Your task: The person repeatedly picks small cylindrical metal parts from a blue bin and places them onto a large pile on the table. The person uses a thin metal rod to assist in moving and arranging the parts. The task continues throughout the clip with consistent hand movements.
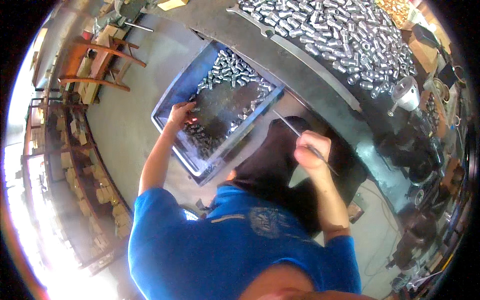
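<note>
My left hand (182, 115) reaches over the left side of a blue bin (170, 97), its fingers apart and low among small silver metal fittings (232, 70). Whether a fingertip touches one of them is too small to tell. Fittings lie heaped at the bin's far end and near end, with dark bare bottom between. To the right of the bin, above my lap, my right hand (313, 149) is closed round a thin metal rod (287, 121). The rod's long end points up and left toward the bin, and its short end shows below my fist.
A dark workbench (310, 75) crosses the upper right, bearing a large pile of silver fittings (330, 30), a wrench (252, 20) and a metal cylinder (406, 93). A wooden stool (100, 65) stands at upper left. Shelving (75, 150) lines the left side.
</note>
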A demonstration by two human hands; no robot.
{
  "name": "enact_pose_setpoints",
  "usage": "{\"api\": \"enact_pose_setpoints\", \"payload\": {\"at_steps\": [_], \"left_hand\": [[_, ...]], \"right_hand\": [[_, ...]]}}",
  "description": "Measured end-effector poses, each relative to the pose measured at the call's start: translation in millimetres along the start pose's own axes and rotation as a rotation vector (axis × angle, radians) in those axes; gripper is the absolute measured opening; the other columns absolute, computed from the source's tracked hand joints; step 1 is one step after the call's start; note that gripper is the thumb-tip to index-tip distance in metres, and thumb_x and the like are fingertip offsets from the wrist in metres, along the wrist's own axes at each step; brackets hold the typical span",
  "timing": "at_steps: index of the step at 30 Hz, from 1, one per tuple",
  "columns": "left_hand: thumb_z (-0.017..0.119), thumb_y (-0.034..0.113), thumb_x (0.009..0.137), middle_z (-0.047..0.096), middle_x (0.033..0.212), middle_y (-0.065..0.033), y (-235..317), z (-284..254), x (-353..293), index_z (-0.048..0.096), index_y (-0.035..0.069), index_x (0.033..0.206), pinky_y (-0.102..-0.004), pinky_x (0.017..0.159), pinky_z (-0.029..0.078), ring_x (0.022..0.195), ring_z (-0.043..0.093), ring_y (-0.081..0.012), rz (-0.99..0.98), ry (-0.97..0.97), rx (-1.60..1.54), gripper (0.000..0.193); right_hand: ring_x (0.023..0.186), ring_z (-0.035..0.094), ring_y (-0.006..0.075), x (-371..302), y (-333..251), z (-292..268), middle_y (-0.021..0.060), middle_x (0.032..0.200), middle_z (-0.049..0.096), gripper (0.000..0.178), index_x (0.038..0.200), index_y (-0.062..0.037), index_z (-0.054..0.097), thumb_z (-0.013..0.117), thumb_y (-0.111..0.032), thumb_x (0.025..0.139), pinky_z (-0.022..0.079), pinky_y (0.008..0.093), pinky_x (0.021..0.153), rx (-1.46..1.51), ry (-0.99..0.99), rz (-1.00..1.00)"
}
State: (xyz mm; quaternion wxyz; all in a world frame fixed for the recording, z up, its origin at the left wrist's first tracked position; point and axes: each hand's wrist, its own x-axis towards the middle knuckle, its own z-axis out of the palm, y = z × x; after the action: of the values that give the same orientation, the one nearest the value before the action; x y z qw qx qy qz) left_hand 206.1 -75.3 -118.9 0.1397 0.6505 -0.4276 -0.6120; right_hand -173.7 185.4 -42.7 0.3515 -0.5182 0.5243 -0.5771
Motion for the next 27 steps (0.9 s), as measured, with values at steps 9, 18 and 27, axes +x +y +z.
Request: {"api": "enact_pose_setpoints", "payload": {"at_steps": [9, 18, 27], "left_hand": [[0.068, 0.006, 0.082, 0.063, 0.102, -0.0198, 47.1, 122.2, -76.6, 0.053, 0.004, 0.118, -0.043, 0.083, 0.055, 0.086, 0.067, -0.03, 0.412, -0.639, -0.562, 0.039], [0.071, -0.005, 0.072, 0.067, 0.101, -0.0108, 94.3, 174.3, -118.1, 0.065, -0.001, 0.097, -0.031, 0.085, 0.05, 0.098, 0.063, -0.0206, 0.971, -0.363, 0.641, 0.026], [0.074, 0.002, 0.066, 0.066, 0.089, -0.0122, 104.3, 193.4, -124.8, 0.067, 0.0, 0.089, -0.0352, 0.085, 0.05, 0.081, 0.065, -0.0261, 1.238, -0.387, 0.754, 0.024]], "right_hand": [[0.053, 0.041, 0.0154, -6.5, -5.4, -1.8, 0.0057, 0.057, 0.042, 0.023, 0.059, 0.0001, 0.043, 0.061, -0.013, 0.064, 0.03, 0.0294, 0.05, 0.119, 0.009, 0.122], [0.046, 0.045, 0.0193, -6.5, -35.4, -21.0, 0.0076, 0.053, 0.042, 0.02, 0.054, -0.0023, 0.039, 0.058, -0.008, 0.057, 0.033, 0.0298, 0.044, 0.203, 0.017, -0.214], [0.046, 0.04, 0.0231, -7.9, -39.6, -21.8, 0.0089, 0.054, 0.038, 0.027, 0.055, -0.0023, 0.042, 0.06, -0.021, 0.061, 0.029, 0.0344, 0.045, 0.145, -0.051, -0.116]]}}
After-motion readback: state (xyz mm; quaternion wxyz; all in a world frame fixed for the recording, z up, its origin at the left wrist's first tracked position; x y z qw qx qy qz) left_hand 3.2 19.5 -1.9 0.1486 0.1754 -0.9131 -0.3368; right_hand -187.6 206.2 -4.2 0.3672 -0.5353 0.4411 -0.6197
